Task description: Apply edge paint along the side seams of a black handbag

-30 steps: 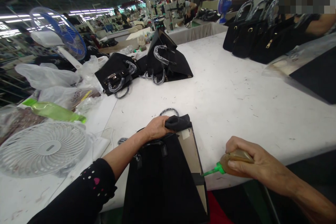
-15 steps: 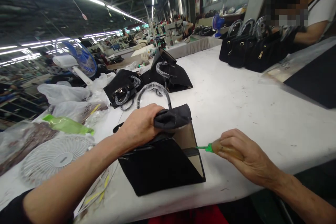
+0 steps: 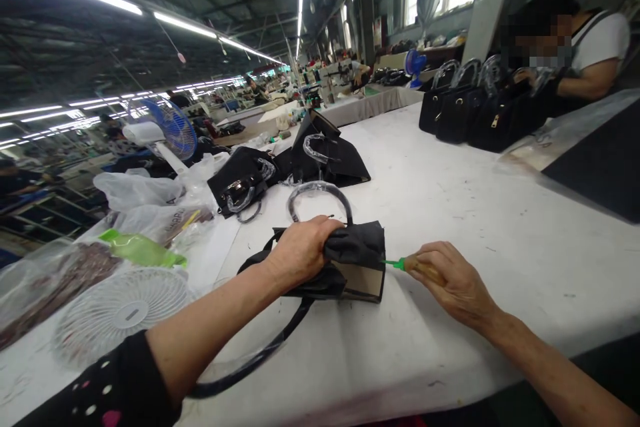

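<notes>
A black handbag [image 3: 357, 240] lies on the white table in front of me, its beige inner side [image 3: 363, 278] showing at the right end. My left hand [image 3: 305, 243] is closed around the folded black fabric along its top; the thumb side is partly hidden. One plastic-wrapped handle [image 3: 320, 188] arches up behind that hand, while another handle [image 3: 260, 360] curves across the table toward me. In my right hand [image 3: 453, 280] is a squeeze glue bottle [image 3: 425, 270], amber in colour, with a green nozzle [image 3: 395, 263]. The nozzle's tip is at the bag's right edge; whether it touches cannot be made out.
Two more black bags [image 3: 240, 180] [image 3: 333, 157] lie farther back. To the left are a white fan [image 3: 125, 313], a green pouch [image 3: 143, 249] and plastic bags [image 3: 135, 190]. At the right, a person [image 3: 595, 60] stands behind a row of black handbags [image 3: 480, 110].
The bag's large black front panel no longer faces me, and the near handle now lies across the table. Both the bottle's tip and my left hand have shifted along with the bag.
</notes>
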`<state>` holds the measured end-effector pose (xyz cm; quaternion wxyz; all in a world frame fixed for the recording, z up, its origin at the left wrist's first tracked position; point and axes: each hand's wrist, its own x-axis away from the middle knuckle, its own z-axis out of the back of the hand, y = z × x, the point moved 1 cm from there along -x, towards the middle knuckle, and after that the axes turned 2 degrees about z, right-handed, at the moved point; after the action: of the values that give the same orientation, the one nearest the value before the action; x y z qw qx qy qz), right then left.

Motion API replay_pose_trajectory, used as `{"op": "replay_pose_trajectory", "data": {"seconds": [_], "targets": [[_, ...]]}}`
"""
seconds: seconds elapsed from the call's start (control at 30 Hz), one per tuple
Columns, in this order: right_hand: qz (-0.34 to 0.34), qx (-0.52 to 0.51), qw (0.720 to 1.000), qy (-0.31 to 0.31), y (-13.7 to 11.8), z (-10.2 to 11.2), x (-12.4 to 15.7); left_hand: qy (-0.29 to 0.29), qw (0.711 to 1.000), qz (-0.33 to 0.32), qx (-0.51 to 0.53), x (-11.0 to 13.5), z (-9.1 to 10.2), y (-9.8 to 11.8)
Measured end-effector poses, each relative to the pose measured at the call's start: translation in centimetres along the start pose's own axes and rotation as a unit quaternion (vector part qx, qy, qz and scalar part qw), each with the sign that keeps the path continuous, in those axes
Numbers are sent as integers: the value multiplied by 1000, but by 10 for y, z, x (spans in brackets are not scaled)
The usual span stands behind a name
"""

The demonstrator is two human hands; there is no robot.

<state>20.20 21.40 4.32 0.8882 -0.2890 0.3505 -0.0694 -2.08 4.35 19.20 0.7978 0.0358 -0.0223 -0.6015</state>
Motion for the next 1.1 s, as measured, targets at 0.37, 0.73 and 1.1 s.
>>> {"op": "replay_pose_trajectory", "data": {"seconds": [0.37, 0.73, 1.1], "targets": [[-73, -40, 996, -5, 11, 0, 0, 64, 997, 27, -25, -25, -13, 5], [-191, -66, 978, -49, 17, 11, -8, 81, 996, 20, -18, -27, -15, 3], [-137, -68, 985, -83, 15, 16, -16, 91, 995, 22, -18, -29, -17, 1]]}}
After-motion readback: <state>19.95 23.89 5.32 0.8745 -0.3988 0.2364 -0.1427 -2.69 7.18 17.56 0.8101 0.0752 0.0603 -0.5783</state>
